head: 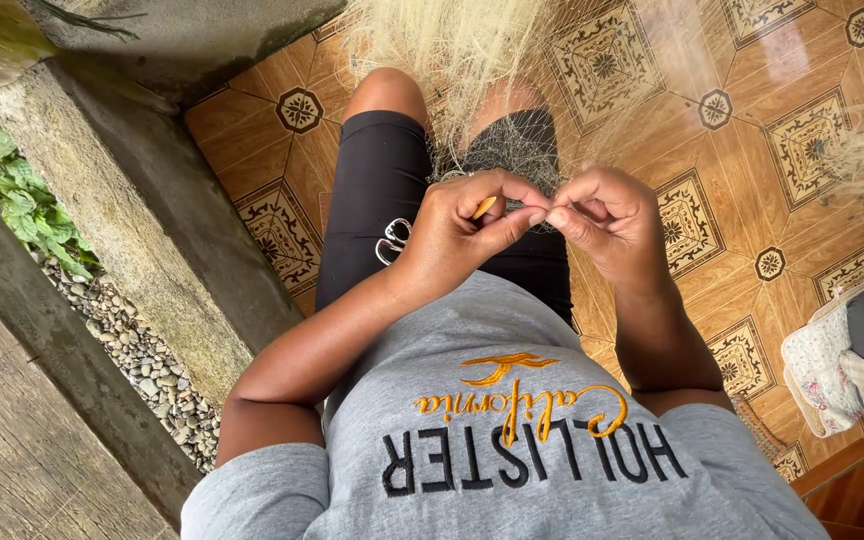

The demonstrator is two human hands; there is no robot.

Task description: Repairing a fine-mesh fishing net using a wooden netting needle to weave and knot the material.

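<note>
Grey cotton of my shirt [512, 400] is nearest, then my two forearms going up to the hands over my lap. My left hand [457, 235] is closed narrow, and it holds a thin yellow-brown netting needle [485, 207] between thumb and fingers. My right hand [602, 220] is also closed, its fingertips pinching a fine thread of the pale, almost transparent fishing net [497, 150] just beside the left thumb. The net lies over my black shorts [377, 190] and spreads far onto the brown patterned floor tiles [782, 140]. I judge the work is in the middle: one knot is in hand, and how much mesh remains I cannot tell.
</note>
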